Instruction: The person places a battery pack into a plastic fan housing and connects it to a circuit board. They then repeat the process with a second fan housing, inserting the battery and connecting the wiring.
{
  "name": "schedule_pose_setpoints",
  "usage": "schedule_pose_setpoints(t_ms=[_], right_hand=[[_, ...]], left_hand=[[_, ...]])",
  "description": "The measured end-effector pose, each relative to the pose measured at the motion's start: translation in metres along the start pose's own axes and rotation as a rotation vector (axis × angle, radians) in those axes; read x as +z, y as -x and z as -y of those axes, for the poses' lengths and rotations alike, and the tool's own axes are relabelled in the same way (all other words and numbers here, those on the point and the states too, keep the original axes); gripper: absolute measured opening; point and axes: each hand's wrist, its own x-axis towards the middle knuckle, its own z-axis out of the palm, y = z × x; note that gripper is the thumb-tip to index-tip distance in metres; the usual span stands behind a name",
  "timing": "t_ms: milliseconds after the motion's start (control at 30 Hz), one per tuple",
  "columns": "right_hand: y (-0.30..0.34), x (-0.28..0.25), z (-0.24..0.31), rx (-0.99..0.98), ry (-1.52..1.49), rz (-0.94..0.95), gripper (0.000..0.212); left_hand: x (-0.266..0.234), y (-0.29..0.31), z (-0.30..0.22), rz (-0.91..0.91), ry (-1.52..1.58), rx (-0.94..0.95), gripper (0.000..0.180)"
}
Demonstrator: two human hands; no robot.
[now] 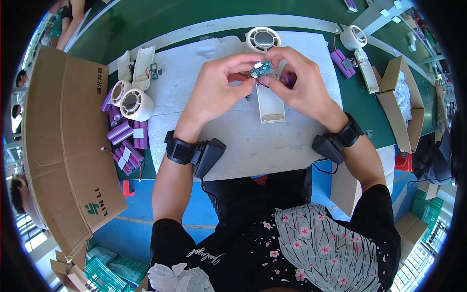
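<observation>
A small green circuit board (260,69) is held up at the fingertips of both hands. My left hand (214,90) pinches its left side, thumb below and index finger above. My right hand (306,85) is closed around a purple battery (288,80), with its thumb and index finger close to the board's right side. Red and dark wires (261,82) run below the board, partly hidden by the fingers. Beneath the hands, an open white handheld fan lies on the mat; its round head (263,40) points away and its hollow handle shell (271,108) points toward me.
A pale foam mat (228,146) covers the green table. At left lie white fan parts (137,104), purple battery packs (127,155) and a tall cardboard box (68,141). At right are another opened fan (366,70), batteries (343,64) and an open carton (413,104).
</observation>
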Motion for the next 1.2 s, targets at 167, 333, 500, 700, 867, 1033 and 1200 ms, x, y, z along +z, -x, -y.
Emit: schedule_pose_setpoints(t_ms=[167,333,500,700,867,1033,1200], right_hand=[[0.000,0.005,-0.010,-0.172,0.081,-0.075,0.029],[0.000,0.005,-0.009,-0.155,0.127,-0.089,0.031],[0.001,0.006,-0.012,-0.160,0.146,-0.126,0.032],[0.001,0.006,-0.011,-0.128,0.148,-0.121,0.035],[0.000,0.005,-0.009,-0.122,0.152,-0.126,0.038],[-0.001,0.005,-0.013,-0.164,0.159,-0.126,0.038],[0.000,0.005,-0.012,-0.137,0.151,-0.123,0.035]], left_hand=[[0.000,-0.002,0.008,-0.004,-0.054,0.082,0.032],[-0.001,-0.002,0.006,-0.005,0.015,0.032,0.030],[-0.001,-0.002,0.010,-0.043,-0.057,-0.028,0.029],[0.002,-0.001,0.010,-0.079,-0.122,0.011,0.029],[0.003,-0.002,0.011,-0.088,-0.110,0.052,0.028],[0.004,-0.002,0.011,-0.105,-0.042,0.056,0.027],[0.004,-0.002,0.011,-0.079,-0.005,0.041,0.027]])
